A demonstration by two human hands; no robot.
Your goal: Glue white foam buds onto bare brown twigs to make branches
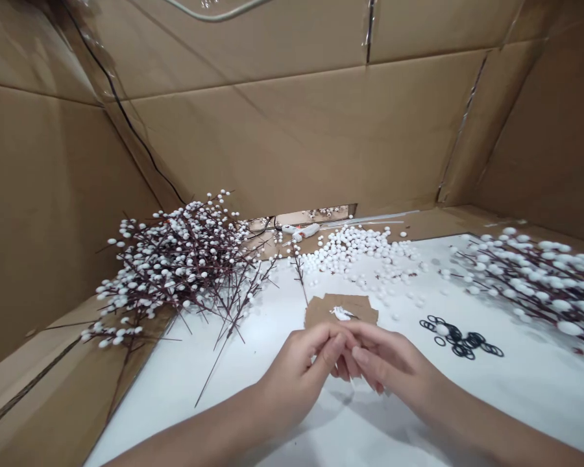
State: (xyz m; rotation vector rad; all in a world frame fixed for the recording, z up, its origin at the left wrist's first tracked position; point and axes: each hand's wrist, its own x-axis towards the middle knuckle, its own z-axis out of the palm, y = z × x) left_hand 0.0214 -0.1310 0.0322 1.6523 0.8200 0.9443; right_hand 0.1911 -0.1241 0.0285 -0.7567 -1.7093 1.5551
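Forearms (202, 421) come in low from both sides, nearest the camera, over the white tabletop (257, 421). My left hand (292, 373) and right hand (399, 366) touch each other, fingers curled and thumbs close together; something pale shows below the fingers, too small to name, and I can't tell what either hand grips. Right behind them, the torn cardboard piece (318, 312) lies flat with a white blob (341, 313) on it; my fingers hide its near edge. Black rings (460, 340) sit loose right of my right hand, one white ball (440, 329) among them. Big tangle of berry branches (185, 253) at left, covering part of the tabletop's edge, with a thin twig (214, 370) poking out toward me. More branches (530, 272) at far right, cut off by the frame. Loose white balls (360, 243) spread across the back; white glue gun (304, 231) beside them, near the slot in the cardboard wall (282, 143). Black cable (126, 120) runs down the left corner.
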